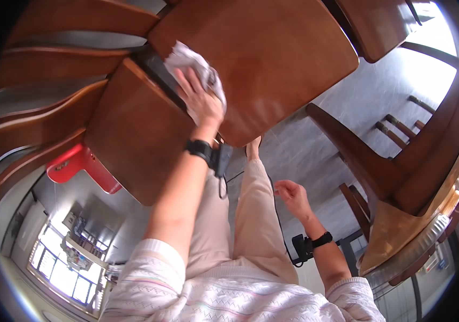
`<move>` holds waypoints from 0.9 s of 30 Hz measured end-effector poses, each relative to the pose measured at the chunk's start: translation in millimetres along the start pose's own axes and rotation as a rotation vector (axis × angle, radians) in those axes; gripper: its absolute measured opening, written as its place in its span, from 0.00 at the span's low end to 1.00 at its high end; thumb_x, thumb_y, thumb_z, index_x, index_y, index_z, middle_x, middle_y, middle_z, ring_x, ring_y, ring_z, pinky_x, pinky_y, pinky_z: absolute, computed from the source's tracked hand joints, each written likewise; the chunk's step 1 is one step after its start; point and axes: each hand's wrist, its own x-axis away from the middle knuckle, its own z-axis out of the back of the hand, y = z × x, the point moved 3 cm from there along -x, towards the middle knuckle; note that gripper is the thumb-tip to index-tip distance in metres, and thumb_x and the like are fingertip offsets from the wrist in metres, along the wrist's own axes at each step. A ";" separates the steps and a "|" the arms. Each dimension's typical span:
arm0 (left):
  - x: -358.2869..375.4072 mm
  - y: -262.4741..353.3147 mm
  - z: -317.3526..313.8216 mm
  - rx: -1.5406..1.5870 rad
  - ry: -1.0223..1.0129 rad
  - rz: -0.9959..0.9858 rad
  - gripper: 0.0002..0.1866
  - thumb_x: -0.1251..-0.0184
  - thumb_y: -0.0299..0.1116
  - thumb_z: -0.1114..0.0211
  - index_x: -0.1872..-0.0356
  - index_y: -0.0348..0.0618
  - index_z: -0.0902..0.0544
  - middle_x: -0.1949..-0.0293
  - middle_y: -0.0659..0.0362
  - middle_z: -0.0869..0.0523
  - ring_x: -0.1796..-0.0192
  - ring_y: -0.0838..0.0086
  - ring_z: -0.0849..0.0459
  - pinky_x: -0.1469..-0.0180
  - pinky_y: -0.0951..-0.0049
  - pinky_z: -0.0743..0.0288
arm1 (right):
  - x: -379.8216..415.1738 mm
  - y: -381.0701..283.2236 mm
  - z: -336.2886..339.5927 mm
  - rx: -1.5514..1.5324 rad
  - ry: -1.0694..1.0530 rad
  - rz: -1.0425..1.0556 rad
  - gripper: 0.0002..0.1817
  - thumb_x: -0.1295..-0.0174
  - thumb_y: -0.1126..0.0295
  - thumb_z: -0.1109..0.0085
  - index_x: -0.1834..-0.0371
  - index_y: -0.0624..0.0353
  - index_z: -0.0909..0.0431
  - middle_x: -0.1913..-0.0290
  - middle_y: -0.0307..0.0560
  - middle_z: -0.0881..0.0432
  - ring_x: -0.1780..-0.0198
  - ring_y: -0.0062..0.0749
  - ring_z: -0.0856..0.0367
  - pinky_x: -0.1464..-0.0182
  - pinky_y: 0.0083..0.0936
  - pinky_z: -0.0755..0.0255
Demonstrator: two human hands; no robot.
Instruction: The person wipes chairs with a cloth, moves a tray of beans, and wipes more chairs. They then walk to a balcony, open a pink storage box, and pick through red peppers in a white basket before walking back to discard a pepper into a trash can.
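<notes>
My left hand is pressed flat on a crumpled white cloth, fingers gripping it. The cloth lies at the edge of a brown wooden chair seat, next to the dark gap toward a second wooden seat. My right hand hangs free beside my leg, fingers apart and holding nothing. Both wrists wear a black band with a small black device.
Curved wooden chair backs fill the left. A red object sits under the nearer seat. Another wooden chair and a wooden table edge stand at the right on a grey floor.
</notes>
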 end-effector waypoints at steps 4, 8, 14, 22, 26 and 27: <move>71.0 25.1 11.2 0.163 -0.133 0.115 0.37 0.46 0.31 0.38 0.34 0.36 0.43 0.30 0.42 0.51 0.41 0.39 0.38 0.39 0.51 0.38 | 8.5 -9.3 13.4 0.197 0.017 0.013 0.09 0.36 0.71 0.46 0.60 0.65 0.21 0.68 0.43 0.17 0.65 0.24 0.16 0.63 0.18 0.25; 113.0 42.2 27.8 0.149 -0.280 0.011 0.37 0.49 0.30 0.35 0.36 0.35 0.39 0.31 0.41 0.49 0.36 0.40 0.42 0.35 0.49 0.43 | 9.6 -21.4 17.0 0.283 -0.011 0.056 0.10 0.36 0.70 0.46 0.59 0.66 0.21 0.69 0.44 0.16 0.65 0.24 0.16 0.64 0.19 0.25; 155.6 36.2 77.1 0.302 -0.500 -0.042 0.33 0.54 0.31 0.31 0.43 0.36 0.29 0.35 0.45 0.38 0.36 0.44 0.37 0.36 0.52 0.38 | 11.6 -62.5 0.5 0.405 -0.062 0.167 0.09 0.36 0.72 0.47 0.60 0.66 0.21 0.68 0.47 0.16 0.66 0.25 0.16 0.63 0.19 0.24; -65.3 -104.0 115.2 -0.036 0.046 -0.168 0.20 0.44 0.26 0.42 0.48 0.41 0.24 0.39 0.49 0.30 0.39 0.45 0.35 0.38 0.51 0.38 | 6.6 -63.2 -1.9 0.381 -0.066 0.169 0.09 0.36 0.72 0.47 0.60 0.66 0.22 0.68 0.45 0.16 0.66 0.24 0.16 0.63 0.18 0.24; -67.7 -121.1 40.6 -0.231 -0.127 -0.172 0.19 0.40 0.36 0.45 0.48 0.42 0.24 0.38 0.54 0.30 0.34 0.51 0.40 0.36 0.45 0.47 | 5.4 -51.4 -4.5 0.378 -0.065 0.113 0.09 0.36 0.71 0.47 0.61 0.66 0.21 0.69 0.46 0.16 0.66 0.26 0.15 0.63 0.17 0.24; -44.3 -106.9 32.5 -0.229 -0.202 -0.196 0.20 0.37 0.39 0.48 0.47 0.41 0.25 0.37 0.54 0.32 0.32 0.52 0.42 0.32 0.46 0.52 | 8.7 -52.2 -8.2 0.460 -0.072 0.112 0.09 0.36 0.72 0.47 0.61 0.66 0.21 0.69 0.46 0.16 0.66 0.27 0.15 0.63 0.18 0.24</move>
